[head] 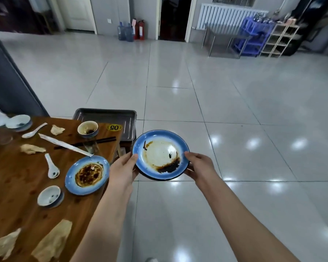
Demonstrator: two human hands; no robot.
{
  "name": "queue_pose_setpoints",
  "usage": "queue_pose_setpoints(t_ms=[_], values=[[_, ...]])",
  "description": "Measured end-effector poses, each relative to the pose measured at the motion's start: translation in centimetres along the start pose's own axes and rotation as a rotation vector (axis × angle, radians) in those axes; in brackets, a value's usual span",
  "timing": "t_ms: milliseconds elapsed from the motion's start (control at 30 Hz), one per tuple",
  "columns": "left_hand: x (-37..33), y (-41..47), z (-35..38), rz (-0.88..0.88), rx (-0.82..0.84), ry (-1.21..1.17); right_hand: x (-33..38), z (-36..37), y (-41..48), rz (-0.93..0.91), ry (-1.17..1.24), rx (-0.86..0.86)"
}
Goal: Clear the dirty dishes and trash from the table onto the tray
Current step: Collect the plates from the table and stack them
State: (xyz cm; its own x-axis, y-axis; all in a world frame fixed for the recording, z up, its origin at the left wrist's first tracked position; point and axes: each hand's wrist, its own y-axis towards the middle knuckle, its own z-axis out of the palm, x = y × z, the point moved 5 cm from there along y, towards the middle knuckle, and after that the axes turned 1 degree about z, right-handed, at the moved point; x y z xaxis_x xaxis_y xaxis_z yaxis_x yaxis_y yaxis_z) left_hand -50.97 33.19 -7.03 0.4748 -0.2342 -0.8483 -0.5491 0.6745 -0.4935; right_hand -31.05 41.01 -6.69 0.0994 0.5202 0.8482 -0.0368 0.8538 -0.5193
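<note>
I hold a blue-rimmed plate (pixel 160 155) smeared with dark sauce in the air over the floor, right of the wooden table (pixel 13 178). My left hand (pixel 124 166) grips its left rim and my right hand (pixel 199 164) grips its right rim. The grey metal tray (pixel 106 117) sits beyond the table's far corner, bare inside. A second dirty blue plate (pixel 87 174) lies at the table's right edge.
On the table lie two small bowls (pixel 49 196) (pixel 87 128), two white spoons (pixel 51 166) (pixel 33 131), black chopsticks (pixel 95 141), a paper chopstick sleeve (pixel 64 144), a glass (pixel 91 146), another bowl (pixel 20 121) and several crumpled napkins (pixel 54 241). Tiled floor lies to the right.
</note>
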Motion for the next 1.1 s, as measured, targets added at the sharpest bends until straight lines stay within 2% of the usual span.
queue_pose_setpoints(t_ms=[367,833,1100], values=[[-0.8,6.4,5.9,-0.002,-0.026,-0.025,2.6,0.2,9.7,0.042,0.008,0.025],[-4.1,17.2,19.6,-0.027,-0.18,-0.134,13.5,0.7,28.0,0.066,-0.08,0.183],[-5.1,21.9,21.2,-0.034,-0.306,-0.16,14.6,3.5,34.4,0.141,-0.135,0.236]])
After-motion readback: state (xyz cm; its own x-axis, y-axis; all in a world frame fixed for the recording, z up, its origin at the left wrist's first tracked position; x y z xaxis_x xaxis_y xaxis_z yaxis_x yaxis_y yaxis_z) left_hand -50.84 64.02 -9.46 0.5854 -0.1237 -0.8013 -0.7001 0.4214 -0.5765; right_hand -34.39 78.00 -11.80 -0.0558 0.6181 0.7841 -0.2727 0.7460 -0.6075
